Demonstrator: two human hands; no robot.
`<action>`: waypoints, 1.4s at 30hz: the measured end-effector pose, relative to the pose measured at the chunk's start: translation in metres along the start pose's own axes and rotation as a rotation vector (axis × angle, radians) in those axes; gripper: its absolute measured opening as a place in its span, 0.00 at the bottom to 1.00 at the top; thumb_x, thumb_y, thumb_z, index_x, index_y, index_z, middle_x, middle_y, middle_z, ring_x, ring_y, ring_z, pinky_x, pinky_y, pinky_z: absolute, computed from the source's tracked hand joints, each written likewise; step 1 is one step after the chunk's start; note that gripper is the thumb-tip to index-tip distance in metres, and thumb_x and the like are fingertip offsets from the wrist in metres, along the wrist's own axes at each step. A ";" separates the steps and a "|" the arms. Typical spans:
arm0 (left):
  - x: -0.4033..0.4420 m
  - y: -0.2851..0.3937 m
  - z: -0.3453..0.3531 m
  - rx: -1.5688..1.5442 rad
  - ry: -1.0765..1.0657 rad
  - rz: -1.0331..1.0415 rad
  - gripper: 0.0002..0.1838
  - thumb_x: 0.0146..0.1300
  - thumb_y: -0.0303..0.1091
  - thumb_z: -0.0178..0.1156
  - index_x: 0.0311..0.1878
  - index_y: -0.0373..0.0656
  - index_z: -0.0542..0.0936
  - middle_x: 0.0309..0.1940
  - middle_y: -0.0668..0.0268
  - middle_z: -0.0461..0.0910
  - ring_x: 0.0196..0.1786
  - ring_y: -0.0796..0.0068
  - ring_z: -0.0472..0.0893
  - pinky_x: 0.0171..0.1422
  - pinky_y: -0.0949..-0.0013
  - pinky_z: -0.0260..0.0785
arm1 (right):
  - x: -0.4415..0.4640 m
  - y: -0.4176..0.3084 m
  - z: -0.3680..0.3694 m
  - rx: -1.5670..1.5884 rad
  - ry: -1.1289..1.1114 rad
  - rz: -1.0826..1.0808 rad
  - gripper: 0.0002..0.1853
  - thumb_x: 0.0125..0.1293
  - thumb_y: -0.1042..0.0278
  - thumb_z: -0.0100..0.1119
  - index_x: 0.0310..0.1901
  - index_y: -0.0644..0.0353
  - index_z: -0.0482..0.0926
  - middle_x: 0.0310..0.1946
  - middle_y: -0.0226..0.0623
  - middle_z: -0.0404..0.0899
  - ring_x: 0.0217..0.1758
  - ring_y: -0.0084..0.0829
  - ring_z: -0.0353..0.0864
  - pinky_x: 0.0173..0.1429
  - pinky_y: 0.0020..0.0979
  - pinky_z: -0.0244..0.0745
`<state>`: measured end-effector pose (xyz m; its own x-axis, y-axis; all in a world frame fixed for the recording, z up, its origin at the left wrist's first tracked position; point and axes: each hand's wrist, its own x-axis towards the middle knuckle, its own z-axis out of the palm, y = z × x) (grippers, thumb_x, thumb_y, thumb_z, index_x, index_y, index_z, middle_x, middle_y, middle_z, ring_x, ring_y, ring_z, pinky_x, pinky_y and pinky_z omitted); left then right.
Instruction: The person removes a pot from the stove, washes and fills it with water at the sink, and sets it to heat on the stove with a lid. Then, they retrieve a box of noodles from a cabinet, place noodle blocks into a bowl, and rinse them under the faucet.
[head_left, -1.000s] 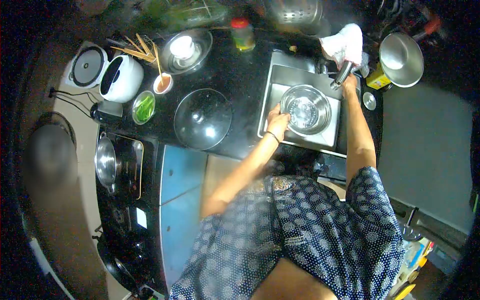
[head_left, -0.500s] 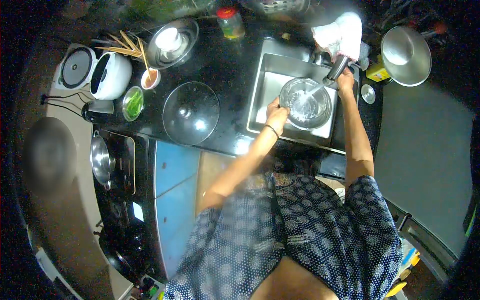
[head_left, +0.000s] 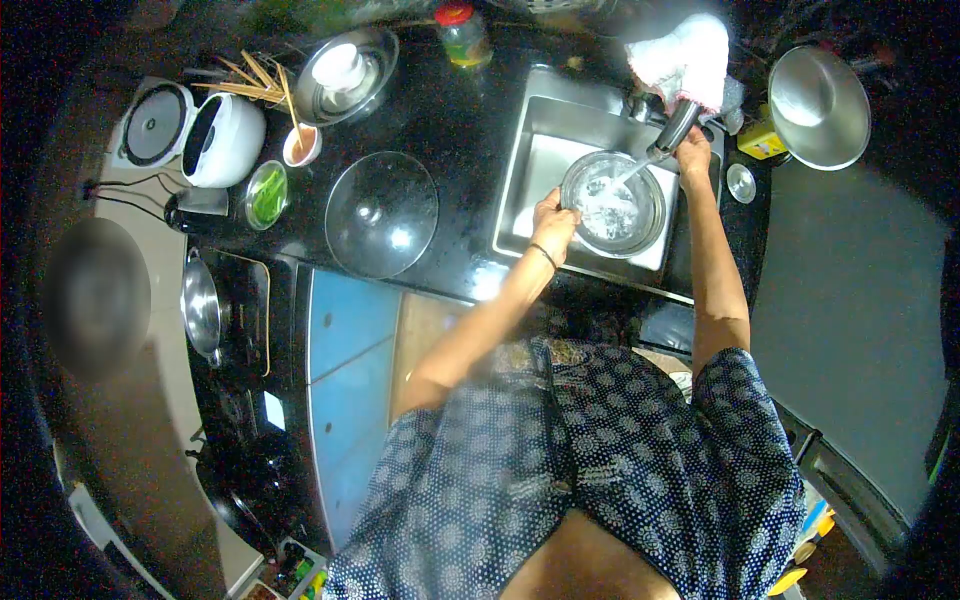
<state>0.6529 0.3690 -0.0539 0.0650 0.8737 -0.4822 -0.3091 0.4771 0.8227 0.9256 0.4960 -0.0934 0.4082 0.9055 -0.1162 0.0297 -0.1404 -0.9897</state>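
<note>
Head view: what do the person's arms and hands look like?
Left hand and right hand are both ungloved. A thin dark band circles the left wrist. The dark blue sleeves, patterned with white dots and round motifs, end around the elbows.

Glossy black counter (head_left: 462, 200), blue cabinet doors (head_left: 345, 325), perhaps tan floor (head_left: 425, 330)

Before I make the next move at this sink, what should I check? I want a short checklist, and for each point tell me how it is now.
1. Left hand holds the edge of the metal bowl: ok.
2. Bowl is within the sink area: ok.
3. Water stream falls inside the bowl: ok.
4. Tap is closed: not ok, water is running.
5. Right hand has a firm hold at the tap: cannot tell, fingers partly hidden.
6. Water level is safely below the rim: cannot tell from above.
</note>
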 end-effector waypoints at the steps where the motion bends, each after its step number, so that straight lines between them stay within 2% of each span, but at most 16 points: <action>1: 0.000 -0.001 -0.001 0.006 0.001 -0.006 0.24 0.49 0.12 0.50 0.50 0.42 0.79 0.30 0.67 0.81 0.20 0.82 0.74 0.15 0.78 0.64 | -0.002 -0.002 0.001 -0.001 -0.003 0.001 0.07 0.69 0.70 0.51 0.43 0.60 0.77 0.30 0.32 0.80 0.28 0.23 0.80 0.33 0.24 0.76; 5: 0.007 -0.013 -0.006 -0.022 -0.024 0.016 0.24 0.48 0.12 0.50 0.49 0.41 0.79 0.32 0.66 0.81 0.24 0.78 0.78 0.19 0.76 0.71 | -0.002 -0.001 0.001 -0.013 0.005 0.044 0.08 0.70 0.65 0.52 0.44 0.57 0.77 0.29 0.32 0.81 0.27 0.23 0.79 0.32 0.24 0.75; 7: 0.009 -0.018 -0.006 -0.171 -0.061 0.023 0.25 0.47 0.10 0.49 0.49 0.40 0.79 0.34 0.64 0.82 0.29 0.72 0.82 0.28 0.70 0.79 | 0.000 0.001 0.000 -0.024 -0.013 0.039 0.08 0.71 0.64 0.52 0.44 0.57 0.77 0.29 0.32 0.81 0.27 0.23 0.79 0.32 0.24 0.75; 10: 0.010 -0.018 -0.007 -0.138 -0.055 0.005 0.26 0.46 0.10 0.49 0.49 0.39 0.79 0.34 0.62 0.82 0.31 0.68 0.83 0.33 0.65 0.82 | -0.002 0.000 0.001 -0.053 0.001 0.045 0.08 0.71 0.64 0.52 0.44 0.57 0.77 0.29 0.32 0.80 0.27 0.23 0.79 0.31 0.25 0.75; 13: 0.010 -0.018 -0.007 -0.145 -0.063 0.023 0.26 0.46 0.09 0.49 0.49 0.39 0.79 0.35 0.61 0.83 0.31 0.67 0.83 0.32 0.63 0.82 | -0.006 -0.003 0.001 -0.108 0.041 0.060 0.09 0.71 0.63 0.52 0.44 0.57 0.77 0.29 0.33 0.80 0.27 0.23 0.79 0.31 0.26 0.75; 20: 0.007 -0.017 -0.007 -0.141 -0.051 -0.011 0.26 0.46 0.10 0.50 0.49 0.40 0.80 0.35 0.62 0.83 0.31 0.69 0.83 0.31 0.66 0.81 | -0.006 -0.002 -0.004 -0.154 -0.004 0.127 0.13 0.71 0.59 0.51 0.46 0.58 0.78 0.28 0.34 0.81 0.28 0.25 0.80 0.31 0.27 0.76; 22: 0.005 -0.014 -0.006 -0.122 -0.034 -0.002 0.24 0.47 0.11 0.51 0.48 0.41 0.81 0.31 0.65 0.82 0.24 0.75 0.79 0.23 0.72 0.75 | -0.005 0.001 -0.005 -0.154 -0.007 0.146 0.14 0.71 0.57 0.50 0.45 0.59 0.78 0.28 0.35 0.81 0.29 0.25 0.80 0.31 0.27 0.76; 23: 0.000 -0.006 -0.004 -0.124 -0.033 -0.002 0.24 0.47 0.11 0.51 0.48 0.41 0.81 0.31 0.65 0.82 0.24 0.75 0.79 0.23 0.72 0.75 | -0.004 0.003 -0.006 -0.132 -0.015 0.152 0.16 0.71 0.55 0.51 0.44 0.60 0.78 0.28 0.35 0.81 0.28 0.25 0.80 0.31 0.27 0.76; 25: -0.008 0.007 -0.003 -0.027 -0.018 -0.039 0.22 0.48 0.13 0.52 0.47 0.42 0.81 0.26 0.69 0.80 0.17 0.82 0.72 0.15 0.76 0.63 | -0.005 0.002 -0.005 -0.111 -0.025 0.158 0.18 0.70 0.53 0.51 0.42 0.61 0.79 0.28 0.35 0.81 0.28 0.25 0.80 0.30 0.27 0.76; 26: -0.008 0.005 -0.002 -0.028 -0.017 -0.039 0.22 0.48 0.13 0.52 0.47 0.42 0.81 0.26 0.69 0.80 0.17 0.82 0.72 0.15 0.76 0.63 | -0.006 -0.001 -0.005 -0.129 -0.034 0.154 0.19 0.70 0.51 0.51 0.41 0.61 0.79 0.28 0.35 0.81 0.27 0.25 0.80 0.30 0.26 0.76; 28: -0.010 0.007 0.003 -0.102 0.000 -0.005 0.20 0.49 0.15 0.53 0.45 0.43 0.81 0.24 0.71 0.79 0.13 0.85 0.64 0.12 0.78 0.53 | -0.007 -0.002 -0.005 -0.148 -0.044 0.150 0.20 0.70 0.50 0.52 0.39 0.62 0.79 0.28 0.35 0.81 0.27 0.25 0.80 0.30 0.26 0.76; 31: -0.012 0.010 0.000 -0.074 -0.007 -0.029 0.20 0.48 0.15 0.53 0.45 0.43 0.81 0.24 0.71 0.79 0.13 0.85 0.65 0.12 0.78 0.53 | -0.007 -0.001 -0.005 -0.123 -0.045 0.126 0.20 0.69 0.48 0.53 0.38 0.61 0.79 0.28 0.34 0.82 0.26 0.25 0.80 0.30 0.26 0.75; 38: -0.011 0.007 -0.002 -0.115 0.002 -0.023 0.22 0.47 0.13 0.51 0.45 0.43 0.81 0.25 0.71 0.80 0.13 0.85 0.65 0.12 0.78 0.53 | -0.002 0.008 -0.009 -0.097 -0.069 0.088 0.18 0.69 0.51 0.54 0.36 0.61 0.78 0.28 0.34 0.82 0.27 0.25 0.80 0.30 0.26 0.76; 42: -0.003 -0.003 -0.008 -0.106 -0.054 -0.013 0.24 0.45 0.12 0.51 0.46 0.42 0.81 0.27 0.69 0.81 0.18 0.82 0.73 0.17 0.77 0.64 | -0.005 0.001 -0.007 -0.131 -0.065 0.094 0.18 0.69 0.52 0.53 0.36 0.61 0.78 0.28 0.34 0.82 0.27 0.25 0.80 0.31 0.27 0.76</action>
<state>0.6458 0.3640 -0.0573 0.1200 0.8725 -0.4736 -0.4065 0.4785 0.7784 0.9297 0.4885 -0.0929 0.3551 0.9092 -0.2173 0.1145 -0.2730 -0.9552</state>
